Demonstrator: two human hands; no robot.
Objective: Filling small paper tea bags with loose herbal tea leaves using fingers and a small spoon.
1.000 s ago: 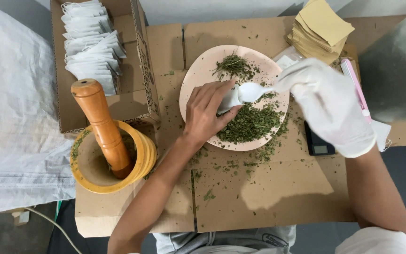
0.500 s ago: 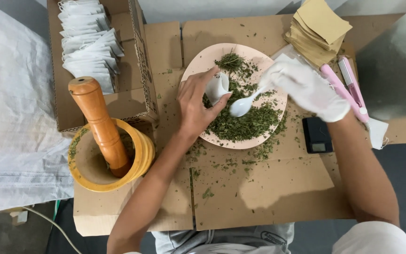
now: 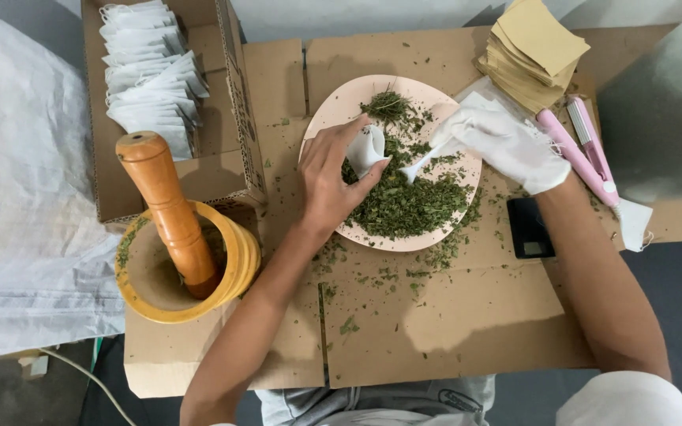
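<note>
Covering most of the view is a flattened cardboard sheet (image 3: 451, 315) serving as the work surface, scattered with green flakes. At its upper left stands an open cardboard box (image 3: 222, 170) packed with white filter bags (image 3: 151, 71). Below that sits a yellow mortar (image 3: 234, 272) with a wooden pestle (image 3: 169, 209) leaning inside. At the centre lies a pink plate (image 3: 341, 106) heaped with crushed dried herbs (image 3: 404, 205). Beside it on the right are a stack of tan paper envelopes (image 3: 534, 47), a pink sealing tool (image 3: 574, 154) and a small black scale (image 3: 530, 229). Over the plate, the bare left hand (image 3: 329, 177) pinches a small white bag (image 3: 369, 148) between thumb and fingers. The gloved right hand (image 3: 507, 146) is closed around a white spoon (image 3: 420, 164), its bowl down in the herbs just beside the bag.
</note>
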